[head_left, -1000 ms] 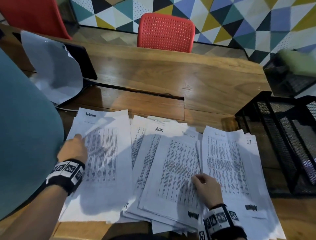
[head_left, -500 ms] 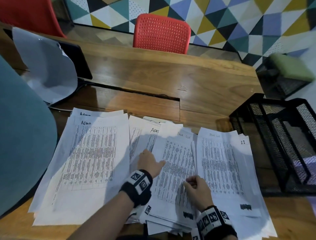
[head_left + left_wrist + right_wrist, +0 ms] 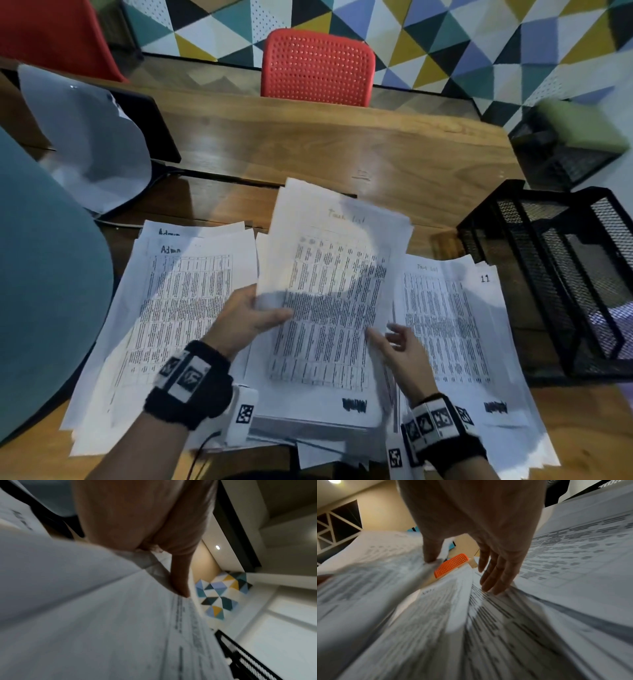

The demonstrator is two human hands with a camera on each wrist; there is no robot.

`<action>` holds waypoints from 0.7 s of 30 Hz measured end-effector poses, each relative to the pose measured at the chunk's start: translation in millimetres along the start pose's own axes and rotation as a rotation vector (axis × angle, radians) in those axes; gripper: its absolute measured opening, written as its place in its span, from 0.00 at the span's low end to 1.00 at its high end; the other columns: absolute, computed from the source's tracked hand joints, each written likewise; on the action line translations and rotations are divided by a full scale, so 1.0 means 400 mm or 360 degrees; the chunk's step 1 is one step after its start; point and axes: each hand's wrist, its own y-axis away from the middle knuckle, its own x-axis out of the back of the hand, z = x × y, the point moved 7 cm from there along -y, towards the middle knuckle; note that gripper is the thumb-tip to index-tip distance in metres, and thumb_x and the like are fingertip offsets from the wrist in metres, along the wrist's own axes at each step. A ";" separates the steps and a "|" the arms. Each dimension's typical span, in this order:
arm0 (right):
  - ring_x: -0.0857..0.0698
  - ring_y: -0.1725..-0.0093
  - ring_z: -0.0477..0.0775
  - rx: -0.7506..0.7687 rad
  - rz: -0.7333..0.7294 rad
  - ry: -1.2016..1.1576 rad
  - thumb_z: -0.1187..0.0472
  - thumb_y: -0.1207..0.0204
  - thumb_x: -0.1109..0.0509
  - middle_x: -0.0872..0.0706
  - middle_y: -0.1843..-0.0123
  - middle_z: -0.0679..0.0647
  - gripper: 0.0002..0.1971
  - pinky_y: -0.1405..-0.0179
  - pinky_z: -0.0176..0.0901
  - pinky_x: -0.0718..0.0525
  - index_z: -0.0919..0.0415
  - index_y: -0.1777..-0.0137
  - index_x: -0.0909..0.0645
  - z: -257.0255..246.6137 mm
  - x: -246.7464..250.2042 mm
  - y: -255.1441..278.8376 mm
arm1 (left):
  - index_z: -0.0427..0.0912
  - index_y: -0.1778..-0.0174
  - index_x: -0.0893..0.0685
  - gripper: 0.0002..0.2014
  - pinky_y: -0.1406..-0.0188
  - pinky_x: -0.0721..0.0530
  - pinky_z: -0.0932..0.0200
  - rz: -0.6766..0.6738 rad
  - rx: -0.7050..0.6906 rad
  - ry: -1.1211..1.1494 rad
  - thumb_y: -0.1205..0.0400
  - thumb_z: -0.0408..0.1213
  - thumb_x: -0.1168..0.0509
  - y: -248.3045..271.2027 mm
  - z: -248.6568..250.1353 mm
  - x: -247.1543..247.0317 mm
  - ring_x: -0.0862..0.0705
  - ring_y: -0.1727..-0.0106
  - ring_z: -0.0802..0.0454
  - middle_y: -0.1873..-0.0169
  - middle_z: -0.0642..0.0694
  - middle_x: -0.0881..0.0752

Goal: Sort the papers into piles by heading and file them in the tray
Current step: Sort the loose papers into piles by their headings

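Sorting is mid-way, I judge: on the tabletop [image 3: 308, 144], with the tray [image 3: 561, 274] at 3 o'clock, a "Task list" sheet [image 3: 329, 291] lifts off the middle pile, next needing the 3 o'clock pile [image 3: 455, 329], left hand [image 3: 246, 318] pinching its edge, right hand [image 3: 400, 356] loosely spread, thumb touching it.

White papers [image 3: 191, 308] printed with black tables cover the brown wooden tabletop [image 3: 308, 147], a black mesh tray [image 3: 565, 274] at its right edge, a red perforated chair [image 3: 317, 65] beyond.
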 end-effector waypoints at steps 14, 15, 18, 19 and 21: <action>0.21 0.63 0.59 0.0467 0.0068 -0.0362 0.64 0.21 0.32 0.18 0.65 0.58 0.06 0.70 0.44 0.17 0.67 0.55 0.17 -0.130 0.046 -0.002 | 0.46 0.33 0.15 0.27 0.21 0.32 0.49 0.0212 0.0101 0.0121 0.19 0.62 0.35 -0.085 -0.074 0.003 0.21 0.29 0.55 0.33 0.55 0.16; 0.21 0.62 0.60 0.0455 0.0077 -0.0369 0.64 0.19 0.33 0.18 0.64 0.57 0.06 0.68 0.44 0.17 0.66 0.53 0.18 -0.121 0.051 -0.005 | 0.44 0.38 0.13 0.24 0.24 0.26 0.48 0.0222 0.0074 0.0094 0.18 0.59 0.35 -0.093 -0.072 -0.001 0.17 0.32 0.53 0.38 0.52 0.12; 0.13 0.50 0.56 0.0528 0.0106 -0.0469 0.68 0.18 0.36 0.11 0.49 0.58 0.11 0.53 0.48 0.14 0.61 0.39 0.18 -0.117 0.069 -0.003 | 0.44 0.46 0.10 0.15 0.34 0.19 0.50 0.0225 0.0049 0.0060 0.13 0.49 0.37 -0.113 -0.083 -0.014 0.12 0.39 0.49 0.48 0.49 0.07; 0.13 0.48 0.55 0.0535 0.0122 -0.0511 0.68 0.19 0.35 0.11 0.47 0.59 0.10 0.50 0.49 0.14 0.61 0.41 0.17 -0.116 0.076 -0.005 | 0.45 0.47 0.10 0.13 0.36 0.19 0.51 0.0234 0.0052 0.0078 0.13 0.48 0.37 -0.116 -0.087 -0.017 0.12 0.39 0.50 0.48 0.50 0.07; 0.13 0.43 0.52 0.0500 0.0093 -0.0690 0.69 0.22 0.34 0.11 0.44 0.57 0.05 0.48 0.43 0.14 0.68 0.54 0.17 -0.122 0.087 -0.004 | 0.49 0.50 0.11 0.10 0.40 0.22 0.57 0.0249 0.0053 0.0105 0.13 0.47 0.36 -0.122 -0.097 -0.016 0.13 0.42 0.56 0.51 0.55 0.08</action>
